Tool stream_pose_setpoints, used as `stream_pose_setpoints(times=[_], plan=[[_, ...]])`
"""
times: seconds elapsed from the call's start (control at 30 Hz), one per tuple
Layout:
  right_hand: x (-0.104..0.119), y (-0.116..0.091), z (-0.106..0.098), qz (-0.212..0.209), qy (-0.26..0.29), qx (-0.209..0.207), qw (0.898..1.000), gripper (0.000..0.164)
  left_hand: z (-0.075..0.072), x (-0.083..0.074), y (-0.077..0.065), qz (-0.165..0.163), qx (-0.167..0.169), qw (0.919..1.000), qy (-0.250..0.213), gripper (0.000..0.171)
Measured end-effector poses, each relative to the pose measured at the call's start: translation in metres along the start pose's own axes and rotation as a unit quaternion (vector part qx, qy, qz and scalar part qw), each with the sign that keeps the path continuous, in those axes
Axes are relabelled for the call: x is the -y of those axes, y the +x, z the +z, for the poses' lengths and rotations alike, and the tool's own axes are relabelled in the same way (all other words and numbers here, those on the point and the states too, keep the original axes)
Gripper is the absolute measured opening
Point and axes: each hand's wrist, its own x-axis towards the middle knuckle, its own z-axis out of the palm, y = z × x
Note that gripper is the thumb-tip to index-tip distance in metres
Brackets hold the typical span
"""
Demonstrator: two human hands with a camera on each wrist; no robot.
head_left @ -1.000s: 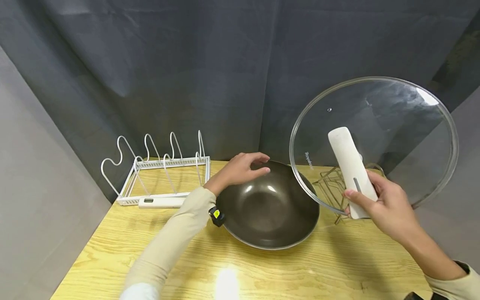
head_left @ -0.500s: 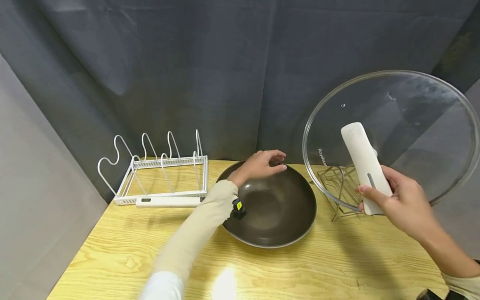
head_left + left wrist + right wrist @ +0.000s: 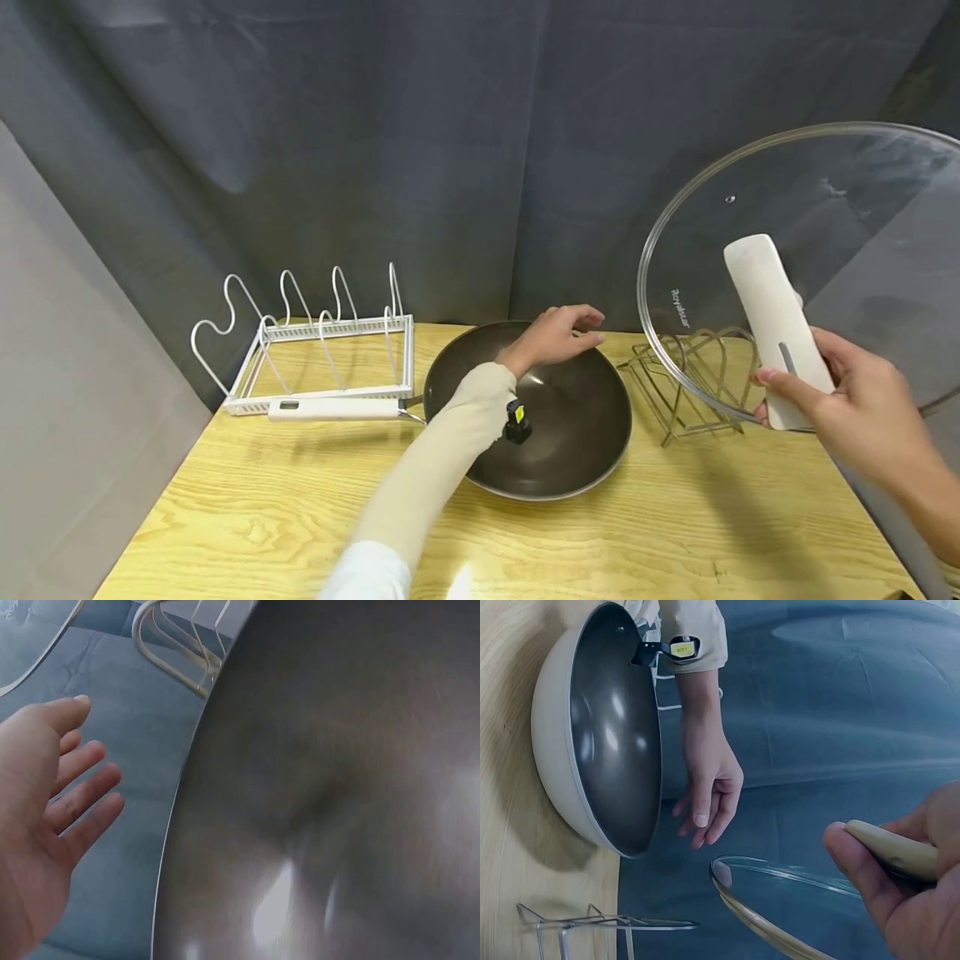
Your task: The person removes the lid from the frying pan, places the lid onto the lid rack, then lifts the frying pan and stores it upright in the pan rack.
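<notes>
The left hand (image 3: 557, 335), loosely spread, hangs above the wok (image 3: 576, 429), left of the glass lid (image 3: 847, 262); the right hand (image 3: 870, 408) grips its pale handle (image 3: 780, 325), slanting away leftward.

Head view, directions from the centre of the frame. A dark grey cloth curtain (image 3: 360, 150), creased and hanging in soft folds, spans 10 to 2 o'clock; a vertical line descends it near 12. A plain pale grey wall or panel (image 3: 67, 383) stands at 9 o'clock, and a similar grey surface (image 3: 883, 510) shows at 4. A darker, mottled strip (image 3: 917, 92) occupies 2 o'clock. The yellowish wood-grained tabletop (image 3: 225, 517) extends toward 6, where a bright light reflection (image 3: 460, 585) glares. In both wrist views the curtain appears bluer.
</notes>
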Motion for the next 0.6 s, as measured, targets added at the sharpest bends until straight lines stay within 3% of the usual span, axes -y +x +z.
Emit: stream_pose_setpoints(times=[0.3,0.6], plan=[[-0.002,-0.002,-0.012,0.009,-0.022,-0.021,1.000,0.046,0.029,-0.014,0.017,-0.001,-0.030,0.9993,-0.024,0.038],[-0.008,0.000,-0.016,0.019,-0.043,-0.018,0.999,0.055,0.055,-0.024,0.027,-0.021,-0.070,0.9970,0.024,0.037]])
